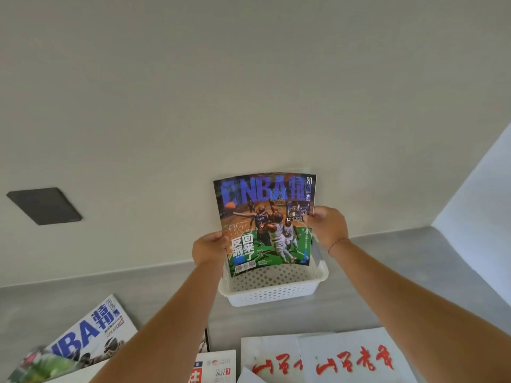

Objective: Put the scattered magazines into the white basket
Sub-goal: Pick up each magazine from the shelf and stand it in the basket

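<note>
I hold a dark blue and green NBA magazine [265, 222] upright with both hands, its lower edge just inside the white perforated basket [272, 293]. My left hand [210, 248] grips the magazine's left edge and my right hand [327, 226] grips its right edge. The basket stands on the grey counter against the wall, and the magazine hides its back part. Another NBA magazine [88, 335] with a white cover lies at the near left.
White magazines with red brush lettering [354, 360] lie at the near right, another of them [272, 357] beside it, and a small white one [218, 366] between my forearms. A dark panel [44, 205] sits on the wall at left. The grey counter [414, 286] runs along the wall.
</note>
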